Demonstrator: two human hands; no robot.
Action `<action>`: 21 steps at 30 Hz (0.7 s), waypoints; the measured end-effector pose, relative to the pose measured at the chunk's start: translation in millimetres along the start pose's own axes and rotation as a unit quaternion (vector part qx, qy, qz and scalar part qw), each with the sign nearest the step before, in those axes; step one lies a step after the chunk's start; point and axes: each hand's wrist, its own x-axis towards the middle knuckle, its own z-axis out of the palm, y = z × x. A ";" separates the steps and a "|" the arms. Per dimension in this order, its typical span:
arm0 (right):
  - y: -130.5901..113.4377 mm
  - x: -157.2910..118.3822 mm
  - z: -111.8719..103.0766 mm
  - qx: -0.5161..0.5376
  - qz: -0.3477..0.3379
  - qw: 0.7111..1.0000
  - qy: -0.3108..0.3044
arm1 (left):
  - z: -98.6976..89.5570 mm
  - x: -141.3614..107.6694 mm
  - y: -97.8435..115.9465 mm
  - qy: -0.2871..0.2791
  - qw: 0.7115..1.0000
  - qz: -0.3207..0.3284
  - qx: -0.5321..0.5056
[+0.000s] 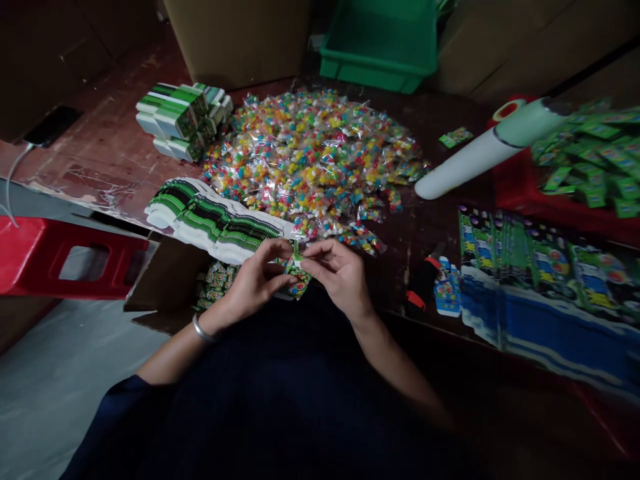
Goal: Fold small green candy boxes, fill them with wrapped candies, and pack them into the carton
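Observation:
Between my two hands, in front of my body, is a small green printed candy box point(299, 285). My left hand point(260, 277) has its thumb and fingers closed on the box's left side. With thumb and forefinger, my right hand point(340, 270) pinches the upper end of the box, where a flap stands up. Just beyond my hands spreads a large heap of clear candy packets point(310, 160) filled with coloured sweets. A fanned row of flat green and white cartons point(215, 217) lies to the left, reaching close to my left hand.
An open cardboard box point(167, 273) with several filled little boxes sits below the table edge. Stacked carton bundles point(175, 117), a green bin point(380, 67), a white tube point(465, 160), a black and red cutter point(423, 283) and printed sheets point(550, 320) surround the heap. A red stool point(30, 260) stands left.

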 end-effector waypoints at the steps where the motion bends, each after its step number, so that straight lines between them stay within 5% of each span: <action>1: -1.2 1.8 -2.6 -0.010 0.017 1.000 -0.006 | -1.3 -0.8 -0.4 -0.009 1.000 0.003 0.012; 6: -0.8 10.2 -9.6 -0.036 0.017 0.999 -0.019 | -1.6 -3.5 -0.5 -0.034 0.999 0.000 0.010; 16: 0.8 -16.4 -5.0 -0.169 -0.160 0.972 -0.012 | 3.6 -6.2 2.5 -0.025 0.999 -0.027 -0.017; 19: 1.9 -17.4 -14.8 -0.172 -0.175 0.968 -0.045 | 4.5 -6.8 1.3 -0.037 0.998 -0.043 -0.029; 21: 2.8 -12.8 -28.9 -0.171 -0.148 0.974 -0.012 | 0.6 -6.3 1.5 -0.025 0.998 -0.051 -0.039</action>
